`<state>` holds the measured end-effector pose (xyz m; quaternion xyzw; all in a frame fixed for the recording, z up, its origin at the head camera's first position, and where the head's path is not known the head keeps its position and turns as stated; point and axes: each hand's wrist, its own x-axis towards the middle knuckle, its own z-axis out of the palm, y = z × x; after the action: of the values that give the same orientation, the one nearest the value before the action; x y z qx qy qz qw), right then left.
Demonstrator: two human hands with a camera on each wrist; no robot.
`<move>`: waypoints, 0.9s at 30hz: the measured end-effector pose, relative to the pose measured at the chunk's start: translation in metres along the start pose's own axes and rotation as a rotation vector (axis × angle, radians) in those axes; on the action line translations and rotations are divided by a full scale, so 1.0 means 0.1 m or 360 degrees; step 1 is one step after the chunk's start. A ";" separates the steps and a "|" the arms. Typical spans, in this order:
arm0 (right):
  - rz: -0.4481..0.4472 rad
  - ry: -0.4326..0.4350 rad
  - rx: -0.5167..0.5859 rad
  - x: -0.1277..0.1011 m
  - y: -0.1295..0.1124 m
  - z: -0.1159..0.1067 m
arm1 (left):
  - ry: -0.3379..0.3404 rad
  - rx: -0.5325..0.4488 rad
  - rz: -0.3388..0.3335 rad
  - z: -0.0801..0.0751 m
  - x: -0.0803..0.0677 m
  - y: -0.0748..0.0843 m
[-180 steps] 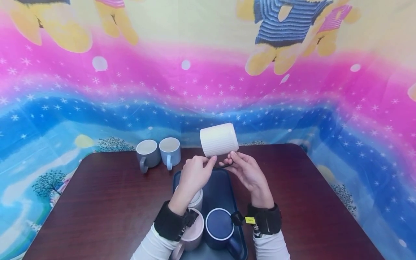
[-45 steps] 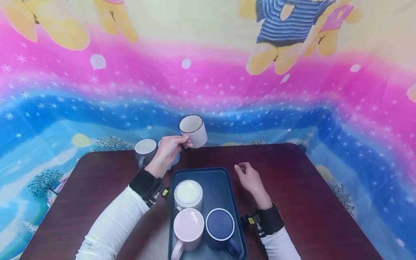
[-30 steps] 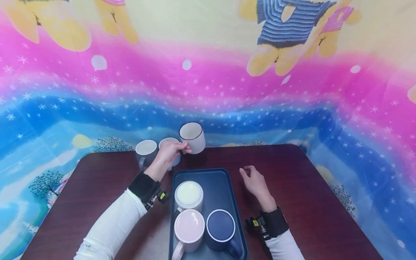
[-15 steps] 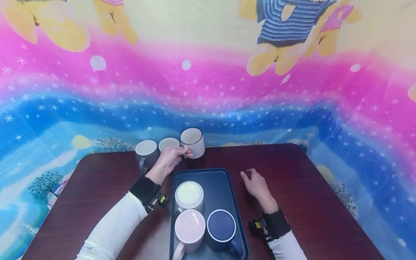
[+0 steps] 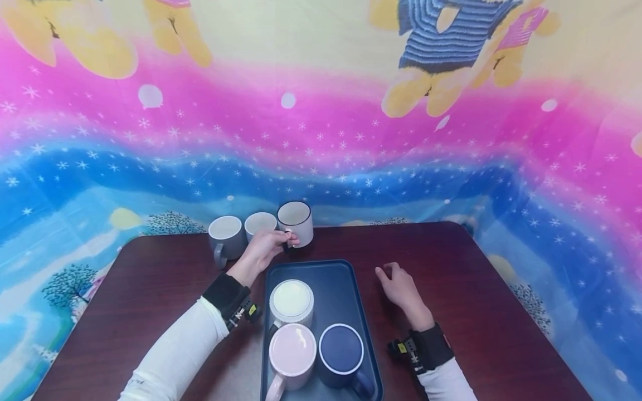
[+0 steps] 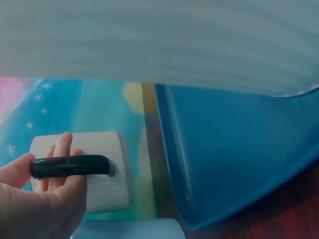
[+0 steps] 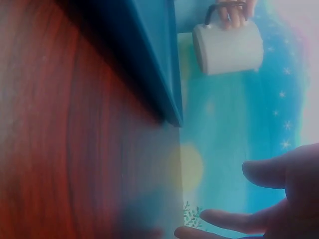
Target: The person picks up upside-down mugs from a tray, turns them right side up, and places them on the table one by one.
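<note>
Beyond tray [image 5: 331, 287], left grip [image 5: 266, 248] pinches black handle [image 6: 75, 166] of upright white mug [image 5: 304, 232]; right grip [image 5: 401, 287] loosely parted.

On head cam I saw the left hand [image 5: 267, 249] gripping the dark-rimmed mug [image 5: 302, 233] by its handle. Right hand [image 5: 403, 288] sat right of the tray [image 5: 332, 278], which held an upside-down pink mug [image 5: 292, 351], navy mug [image 5: 341, 350] and off-white mug [image 5: 291, 299].

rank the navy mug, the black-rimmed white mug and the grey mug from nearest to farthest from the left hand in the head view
1. Black-rimmed white mug: its handle is gripped by the left hand.
2. Grey mug: on the table, to the hand's left.
3. Navy mug: on the tray, at the end near the person.
</note>
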<state>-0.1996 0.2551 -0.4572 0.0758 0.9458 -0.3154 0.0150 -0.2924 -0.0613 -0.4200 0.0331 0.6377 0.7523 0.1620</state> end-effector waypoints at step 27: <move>-0.0028 0.0023 -0.0043 -0.11 0.21 -0.11 | 0.0119 0.0082 -0.0119 0.01 0.11 -0.15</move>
<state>-0.1857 0.2772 -0.4604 0.0695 0.9507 -0.3021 0.0065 -0.2996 -0.0552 -0.4361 -0.0147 0.6633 0.7298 0.1653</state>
